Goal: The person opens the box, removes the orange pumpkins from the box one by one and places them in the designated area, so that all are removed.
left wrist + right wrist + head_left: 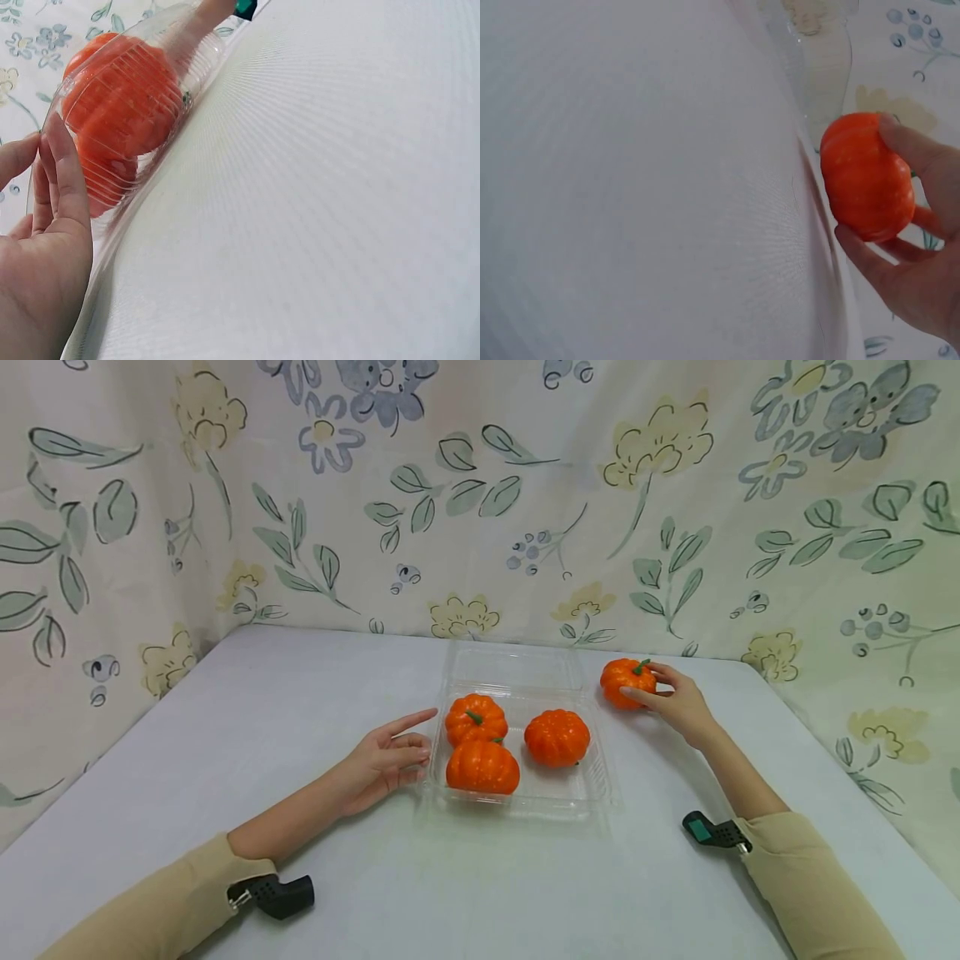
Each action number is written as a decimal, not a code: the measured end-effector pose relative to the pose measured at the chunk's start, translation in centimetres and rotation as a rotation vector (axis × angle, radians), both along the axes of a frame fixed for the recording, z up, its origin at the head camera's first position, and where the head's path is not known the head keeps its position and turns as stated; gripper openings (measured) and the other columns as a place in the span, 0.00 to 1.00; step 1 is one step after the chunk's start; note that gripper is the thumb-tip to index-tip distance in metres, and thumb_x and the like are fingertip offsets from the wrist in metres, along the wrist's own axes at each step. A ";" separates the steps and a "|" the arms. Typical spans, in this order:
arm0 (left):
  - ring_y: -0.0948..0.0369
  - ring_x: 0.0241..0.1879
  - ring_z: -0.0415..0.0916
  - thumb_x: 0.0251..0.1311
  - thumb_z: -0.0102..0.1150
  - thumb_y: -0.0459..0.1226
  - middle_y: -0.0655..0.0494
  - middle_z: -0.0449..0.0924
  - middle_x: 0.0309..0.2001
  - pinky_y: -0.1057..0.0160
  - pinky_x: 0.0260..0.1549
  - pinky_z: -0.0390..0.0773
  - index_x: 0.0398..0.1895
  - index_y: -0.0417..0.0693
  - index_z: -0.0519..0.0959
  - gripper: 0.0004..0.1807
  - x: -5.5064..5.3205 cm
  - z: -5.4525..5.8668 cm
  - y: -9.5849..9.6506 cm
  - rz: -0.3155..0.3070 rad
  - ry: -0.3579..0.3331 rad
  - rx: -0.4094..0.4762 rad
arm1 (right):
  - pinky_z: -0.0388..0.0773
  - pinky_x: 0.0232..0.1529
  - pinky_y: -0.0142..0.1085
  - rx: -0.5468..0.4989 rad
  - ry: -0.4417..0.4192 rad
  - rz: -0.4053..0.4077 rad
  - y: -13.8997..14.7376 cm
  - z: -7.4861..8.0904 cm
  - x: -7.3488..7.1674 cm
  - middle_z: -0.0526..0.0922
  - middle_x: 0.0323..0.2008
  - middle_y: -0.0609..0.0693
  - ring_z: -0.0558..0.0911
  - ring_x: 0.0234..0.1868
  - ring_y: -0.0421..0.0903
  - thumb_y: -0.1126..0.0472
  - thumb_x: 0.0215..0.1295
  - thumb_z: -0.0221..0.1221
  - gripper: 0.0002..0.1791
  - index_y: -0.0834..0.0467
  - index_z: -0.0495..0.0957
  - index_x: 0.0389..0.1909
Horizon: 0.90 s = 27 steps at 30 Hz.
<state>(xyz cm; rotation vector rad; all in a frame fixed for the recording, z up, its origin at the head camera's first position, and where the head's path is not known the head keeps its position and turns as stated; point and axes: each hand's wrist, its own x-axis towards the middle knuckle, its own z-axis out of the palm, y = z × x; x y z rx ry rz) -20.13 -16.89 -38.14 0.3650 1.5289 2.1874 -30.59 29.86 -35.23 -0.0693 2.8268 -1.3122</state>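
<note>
A clear plastic clamshell box [551, 783] lies unfolded on the table, with three small orange pumpkins in its near half. One pumpkin [476, 720] sits at the back left, another pumpkin [482, 768] in front of it, and a third pumpkin [557, 737] to the right. My left hand [378, 768] is at the box's left side; its fingers [67, 180] are fairly straight along the ribbed wall. Beyond the box's right back corner, my right hand [678, 702] grips a fourth pumpkin [866, 176] between thumb and fingers. Whether that pumpkin touches the table, I cannot tell.
The box's transparent lid [513, 667] lies flat behind the base. A white cloth covers the table [300, 693], and a floral curtain [480, 485] hangs along its back and sides. Black wrist cameras [273, 895] stick out from both sleeves.
</note>
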 end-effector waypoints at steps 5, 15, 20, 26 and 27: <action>0.65 0.40 0.79 0.77 0.53 0.28 0.60 0.81 0.43 0.69 0.45 0.86 0.85 0.41 0.50 0.39 0.1 0.1 0.0 0.002 -0.003 0.002 | 0.76 0.69 0.60 0.016 -0.010 0.014 0.1 -0.3 -0.2 0.58 0.78 0.73 0.70 0.70 0.71 0.44 0.75 0.63 0.48 0.63 0.52 0.83; 0.65 0.40 0.79 0.77 0.52 0.27 0.60 0.81 0.42 0.69 0.45 0.86 0.85 0.41 0.50 0.38 0.1 0.2 0.1 0.004 -0.007 0.006 | 0.79 0.66 0.54 0.029 -0.009 0.040 0.1 -0.5 -0.4 0.60 0.77 0.74 0.73 0.68 0.70 0.45 0.75 0.62 0.47 0.63 0.53 0.83; 0.65 0.40 0.79 0.77 0.53 0.28 0.60 0.81 0.43 0.69 0.46 0.86 0.85 0.41 0.50 0.38 0.1 0.2 0.1 0.006 -0.006 0.001 | 0.80 0.66 0.54 0.031 -0.001 0.052 0.1 -0.5 -0.3 0.59 0.77 0.74 0.73 0.68 0.70 0.45 0.76 0.62 0.47 0.63 0.52 0.84; 0.65 0.41 0.79 0.77 0.53 0.28 0.60 0.81 0.43 0.69 0.46 0.86 0.85 0.42 0.50 0.38 0.0 0.1 0.1 0.011 -0.008 -0.007 | 0.81 0.64 0.51 0.039 0.002 0.062 0.0 -0.5 -0.3 0.58 0.77 0.74 0.72 0.68 0.70 0.45 0.76 0.61 0.47 0.61 0.50 0.84; 0.65 0.41 0.79 0.77 0.53 0.28 0.60 0.81 0.43 0.69 0.46 0.86 0.85 0.42 0.50 0.38 0.0 0.1 0.1 0.011 -0.008 -0.009 | 0.79 0.66 0.53 0.040 0.002 0.063 -0.1 -0.5 -0.3 0.58 0.78 0.74 0.72 0.68 0.70 0.45 0.76 0.61 0.47 0.61 0.50 0.84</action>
